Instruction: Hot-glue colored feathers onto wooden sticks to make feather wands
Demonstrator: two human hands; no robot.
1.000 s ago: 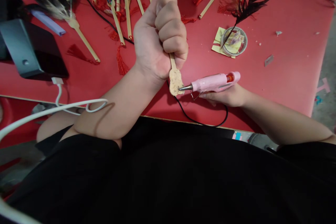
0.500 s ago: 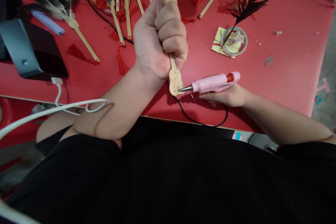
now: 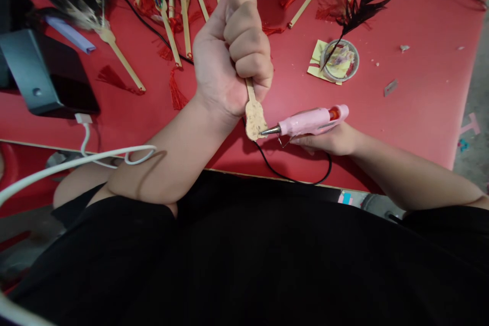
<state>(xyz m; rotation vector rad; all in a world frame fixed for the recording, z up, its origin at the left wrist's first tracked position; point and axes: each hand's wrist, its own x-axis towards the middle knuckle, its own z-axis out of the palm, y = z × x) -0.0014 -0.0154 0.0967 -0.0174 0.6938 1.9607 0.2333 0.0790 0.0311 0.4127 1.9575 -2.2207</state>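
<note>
My left hand (image 3: 244,46) is closed in a fist around the thin handle of a wooden fan stick (image 3: 255,119). The stick's wider, scalloped end points down toward me and carries small specks on its face. From the right, my right hand (image 3: 332,137) grips a pink hot glue gun (image 3: 309,121). The gun's metal nozzle touches, or almost touches, the right edge of the wide wooden end. Most of my right fingers are hidden beneath the gun.
Feather fans with red tassels (image 3: 128,69) lie at the back left. A black feather (image 3: 359,15) leans on a small round dish (image 3: 357,63). A blade (image 3: 390,87) lies farther right. A dark box (image 3: 57,71) stands left, its white cable (image 3: 114,152) crossing above my left forearm.
Almost nothing differs. Both hands, the stick and the glue gun keep nearly the same places, with only a very slight shift of the whole view.
</note>
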